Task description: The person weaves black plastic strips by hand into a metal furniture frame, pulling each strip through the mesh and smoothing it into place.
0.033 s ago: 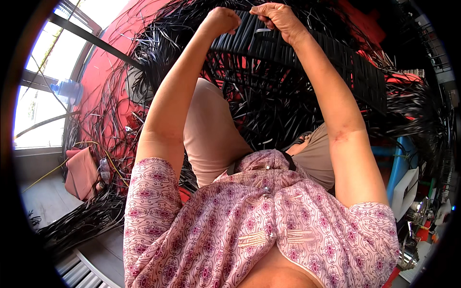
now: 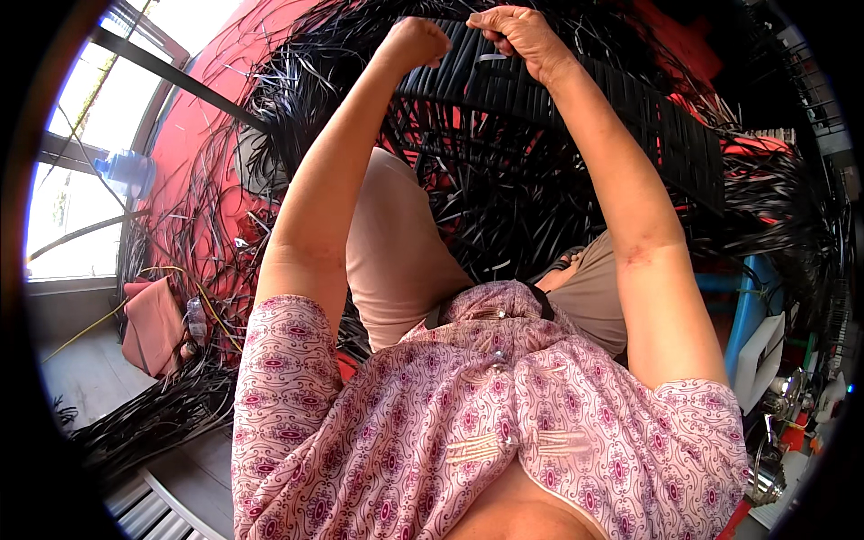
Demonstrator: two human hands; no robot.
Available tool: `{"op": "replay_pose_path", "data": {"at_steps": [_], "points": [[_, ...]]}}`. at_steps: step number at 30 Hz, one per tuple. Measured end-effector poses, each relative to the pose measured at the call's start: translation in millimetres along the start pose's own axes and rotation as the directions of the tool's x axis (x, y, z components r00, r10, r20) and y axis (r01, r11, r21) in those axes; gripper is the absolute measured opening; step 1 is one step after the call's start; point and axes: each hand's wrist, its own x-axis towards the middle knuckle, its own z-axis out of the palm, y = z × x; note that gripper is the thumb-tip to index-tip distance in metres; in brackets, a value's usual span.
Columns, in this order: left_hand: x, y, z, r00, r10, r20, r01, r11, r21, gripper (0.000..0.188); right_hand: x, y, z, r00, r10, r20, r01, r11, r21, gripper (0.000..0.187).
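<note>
At the top of the view, my left hand point(image 2: 419, 42) is curled closed, its fingertips mostly hidden. Across a small gap, my right hand point(image 2: 524, 40) pinches thumb against forefinger. A thin black strip seems to run between the two pinches, hard to make out against the dark background. Just below and behind my hands is a woven black panel point(image 2: 621, 101) of flat strips, curving down to the right. A short pale strip point(image 2: 492, 58) shows on the weave beside my right hand. Loose strips hang under the panel, between my knees.
Heaps of loose black strips point(image 2: 306, 85) lie over the red floor point(image 2: 184, 144). At left are a clear blue water bottle point(image 2: 128, 171), a pinkish cloth point(image 2: 151, 328) and a window. A blue frame point(image 2: 749, 297) and a white plastic piece point(image 2: 760, 360) stand at right.
My left hand has shifted very slightly downward; my right hand and the woven panel look the same.
</note>
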Motion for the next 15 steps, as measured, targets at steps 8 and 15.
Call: {"op": "replay_pose_path", "data": {"at_steps": [8,15], "points": [[10.4,18.8,13.5,0.996,-0.078,0.042,0.045,0.847,0.529,0.034,-4.8,5.2,-8.5,0.996,0.088,-0.021,-0.088,0.996,-0.030,0.018],[39.5,-29.4,17.9,0.977,-0.034,0.208,-0.110,0.758,0.643,0.024,-10.6,6.9,3.0,0.967,0.250,-0.059,-0.254,0.964,-0.075,0.017]]}}
